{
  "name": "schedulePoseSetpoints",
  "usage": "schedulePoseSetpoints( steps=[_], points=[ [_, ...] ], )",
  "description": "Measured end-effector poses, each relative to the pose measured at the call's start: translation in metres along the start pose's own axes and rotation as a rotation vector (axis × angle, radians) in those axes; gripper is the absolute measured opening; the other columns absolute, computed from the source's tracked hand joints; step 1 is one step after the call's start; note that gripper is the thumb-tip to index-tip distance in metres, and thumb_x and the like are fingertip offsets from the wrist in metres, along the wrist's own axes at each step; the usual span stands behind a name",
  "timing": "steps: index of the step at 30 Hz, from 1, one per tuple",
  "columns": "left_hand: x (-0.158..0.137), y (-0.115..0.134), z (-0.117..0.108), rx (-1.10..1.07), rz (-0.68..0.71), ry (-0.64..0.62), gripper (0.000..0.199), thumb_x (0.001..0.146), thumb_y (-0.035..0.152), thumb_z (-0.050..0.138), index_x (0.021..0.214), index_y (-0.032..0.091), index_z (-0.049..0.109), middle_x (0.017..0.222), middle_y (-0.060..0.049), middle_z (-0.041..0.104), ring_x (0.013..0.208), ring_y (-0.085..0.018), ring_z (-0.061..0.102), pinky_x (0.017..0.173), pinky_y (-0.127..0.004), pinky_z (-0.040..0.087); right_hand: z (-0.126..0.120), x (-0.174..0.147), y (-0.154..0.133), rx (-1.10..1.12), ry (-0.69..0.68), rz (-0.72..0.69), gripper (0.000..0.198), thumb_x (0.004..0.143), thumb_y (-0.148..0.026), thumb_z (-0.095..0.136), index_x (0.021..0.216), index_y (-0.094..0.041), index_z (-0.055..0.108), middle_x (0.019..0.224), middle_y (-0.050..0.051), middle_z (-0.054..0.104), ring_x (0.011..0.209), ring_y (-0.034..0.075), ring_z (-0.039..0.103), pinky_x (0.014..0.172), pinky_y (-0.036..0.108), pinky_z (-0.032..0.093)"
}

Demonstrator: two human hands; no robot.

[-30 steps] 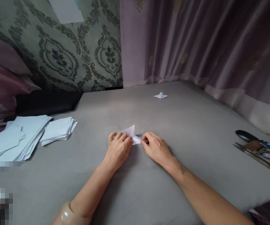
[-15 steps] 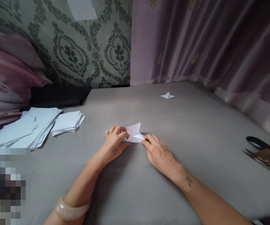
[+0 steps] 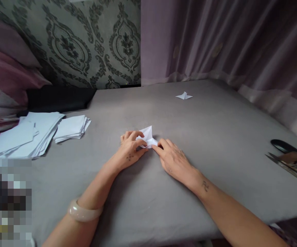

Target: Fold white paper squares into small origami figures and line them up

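A small sheet of folded white paper [image 3: 146,131] rests on the grey cloth-covered table [image 3: 148,199], between my hands. One pointed flap of it stands up at the back. My left hand [image 3: 131,145] is closed on the paper's left side, its fingers curled over it. At the lower right corner, my right hand [image 3: 171,156] pinches the paper between thumb and fingers. Part of the paper is hidden under the left fingers. A pale bangle [image 3: 85,211] circles my left wrist.
A folded white paper figure [image 3: 184,96] sits far back. On the left lie a stack of small paper squares [image 3: 70,127], larger sheets [image 3: 14,137] and a black item [image 3: 60,97]. Scissors [image 3: 284,166] and a black-handled object [image 3: 282,145] lie at the right.
The view has tilted down slightly. My left fingers have shifted over the paper, and its raised flap now shows a sharper peak. Both hands stay on the paper.
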State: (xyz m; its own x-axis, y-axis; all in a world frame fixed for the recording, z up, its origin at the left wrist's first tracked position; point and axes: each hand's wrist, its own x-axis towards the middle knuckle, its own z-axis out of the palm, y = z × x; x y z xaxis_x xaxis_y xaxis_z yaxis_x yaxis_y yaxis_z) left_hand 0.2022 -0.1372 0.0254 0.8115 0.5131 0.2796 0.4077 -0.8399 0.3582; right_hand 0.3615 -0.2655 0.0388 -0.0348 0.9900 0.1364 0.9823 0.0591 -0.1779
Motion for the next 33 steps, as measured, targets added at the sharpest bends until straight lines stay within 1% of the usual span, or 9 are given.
schedulePoseSetpoints(
  steps=[6,13,15,19,20,22,25,29,33],
  points=[
    [0.002,-0.004,-0.004,-0.135,-0.082,-0.099,0.015,0.087,0.036,0.058,0.091,0.025,0.069,0.120,-0.006,0.055,0.108,-0.027,0.043,0.090,-0.047,0.034,-0.002,0.001,0.002,0.030,-0.027,-0.004,0.036,0.086,-0.002,0.041,0.112,-0.019,0.058,0.096,0.008,0.054,0.089,0.020,0.048,0.077,0.031,0.042],
    [0.003,-0.003,-0.007,-0.190,-0.021,-0.129,0.017,0.091,0.030,0.052,0.096,0.030,0.068,0.126,-0.005,0.050,0.117,-0.027,0.040,0.097,-0.051,0.032,-0.004,0.001,0.001,0.030,-0.051,0.015,0.033,0.087,-0.004,0.038,0.109,-0.019,0.058,0.098,0.008,0.054,0.089,0.020,0.048,0.077,0.032,0.042],
    [0.005,-0.001,-0.004,-0.123,-0.001,-0.059,0.022,0.090,0.029,0.053,0.109,0.033,0.064,0.132,-0.006,0.044,0.121,-0.028,0.037,0.098,-0.051,0.031,-0.005,0.001,0.000,0.030,-0.045,0.020,0.032,0.088,-0.005,0.039,0.108,-0.019,0.059,0.099,0.009,0.054,0.090,0.021,0.048,0.077,0.032,0.042],
    [0.003,0.000,0.001,0.065,-0.073,0.210,0.060,0.080,0.036,0.068,0.134,0.028,0.042,0.135,-0.014,0.037,0.121,-0.031,0.037,0.098,-0.050,0.032,-0.004,0.001,0.001,0.037,-0.027,0.009,0.035,0.088,-0.006,0.039,0.114,-0.021,0.059,0.099,0.009,0.054,0.090,0.021,0.048,0.076,0.033,0.042],
    [0.002,-0.001,0.002,0.096,-0.086,0.246,0.060,0.079,0.038,0.068,0.132,0.025,0.043,0.129,-0.015,0.041,0.117,-0.030,0.041,0.096,-0.049,0.034,-0.004,0.001,0.001,0.042,-0.024,0.005,0.037,0.089,-0.006,0.039,0.115,-0.021,0.059,0.098,0.009,0.054,0.090,0.021,0.048,0.077,0.033,0.042],
    [0.000,-0.004,0.003,0.124,-0.070,0.254,0.042,0.083,0.039,0.064,0.118,0.020,0.052,0.114,-0.013,0.051,0.105,-0.027,0.049,0.090,-0.045,0.039,-0.004,0.000,0.001,0.052,-0.024,-0.004,0.037,0.090,-0.006,0.038,0.117,-0.021,0.059,0.099,0.008,0.054,0.090,0.021,0.048,0.078,0.033,0.042],
    [-0.002,-0.005,0.006,0.063,0.040,0.171,0.017,0.091,0.034,0.053,0.095,0.018,0.060,0.095,-0.008,0.060,0.089,-0.021,0.055,0.081,-0.037,0.044,-0.004,0.000,0.001,0.063,-0.032,-0.007,0.036,0.091,-0.008,0.038,0.115,-0.021,0.060,0.100,0.009,0.054,0.091,0.020,0.048,0.079,0.032,0.042],
    [-0.001,0.001,0.015,-0.063,0.136,0.112,0.020,0.095,0.025,0.045,0.095,0.018,0.063,0.095,-0.007,0.063,0.087,-0.017,0.058,0.080,-0.031,0.048,-0.008,-0.001,0.003,0.082,-0.068,0.010,0.031,0.086,-0.005,0.042,0.102,-0.020,0.064,0.098,0.008,0.055,0.090,0.020,0.049,0.077,0.031,0.042],
    [0.000,0.007,0.017,-0.067,0.179,0.019,0.025,0.096,0.021,0.040,0.103,0.018,0.064,0.100,-0.008,0.064,0.091,-0.018,0.057,0.081,-0.032,0.050,-0.015,0.001,0.014,0.274,-0.097,0.004,0.034,0.085,-0.004,0.041,0.099,-0.021,0.067,0.100,0.006,0.059,0.094,0.017,0.053,0.080,0.028,0.044]
  ],
)
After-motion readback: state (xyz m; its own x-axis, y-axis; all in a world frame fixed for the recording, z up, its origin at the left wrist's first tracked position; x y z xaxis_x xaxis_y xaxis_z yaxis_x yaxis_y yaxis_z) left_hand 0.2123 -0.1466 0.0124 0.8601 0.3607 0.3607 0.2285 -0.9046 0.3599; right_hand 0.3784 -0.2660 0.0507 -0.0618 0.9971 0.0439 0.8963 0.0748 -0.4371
